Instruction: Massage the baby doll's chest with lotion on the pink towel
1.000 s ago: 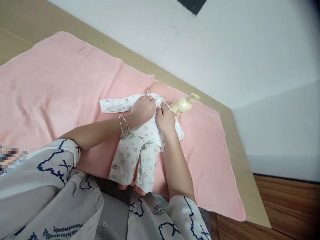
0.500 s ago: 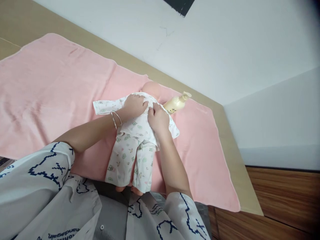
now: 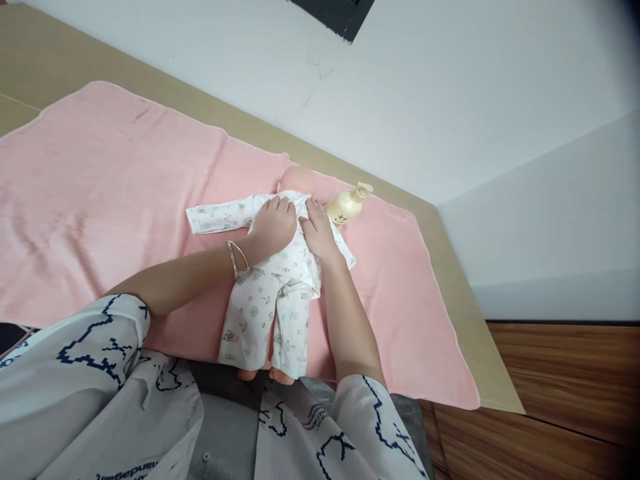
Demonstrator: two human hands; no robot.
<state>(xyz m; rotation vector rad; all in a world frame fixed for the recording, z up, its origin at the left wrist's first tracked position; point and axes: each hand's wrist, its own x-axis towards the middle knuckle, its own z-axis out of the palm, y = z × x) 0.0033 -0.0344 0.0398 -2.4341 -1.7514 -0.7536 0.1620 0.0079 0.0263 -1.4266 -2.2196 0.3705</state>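
Observation:
A baby doll (image 3: 297,179) lies on a pink blanket (image 3: 150,153), its feet toward me. It wears a white patterned shirt (image 3: 295,257) and matching trousers (image 3: 250,320). My left hand (image 3: 274,227), with a bracelet at the wrist, is closed on the shirt front at the chest, knuckles up. Beside it, my right hand (image 3: 319,230) grips the shirt edge just below the collar, fingers pointing toward the head. One shirt sleeve (image 3: 220,215) stretches out flat to the left. My fingertips are partly hidden in the cloth.
A pale yellow pump bottle (image 3: 349,203) lies tilted on the blanket, right of the doll's head. Beyond the blanket runs the tan table edge (image 3: 410,203), against a white wall (image 3: 400,100). Brown wood panels (image 3: 565,373) stand at the lower right.
My left hand has curled more and come slightly toward me. My right hand's fingers now reach nearer the collar, and the hands are a bit further apart. The view has shifted slightly.

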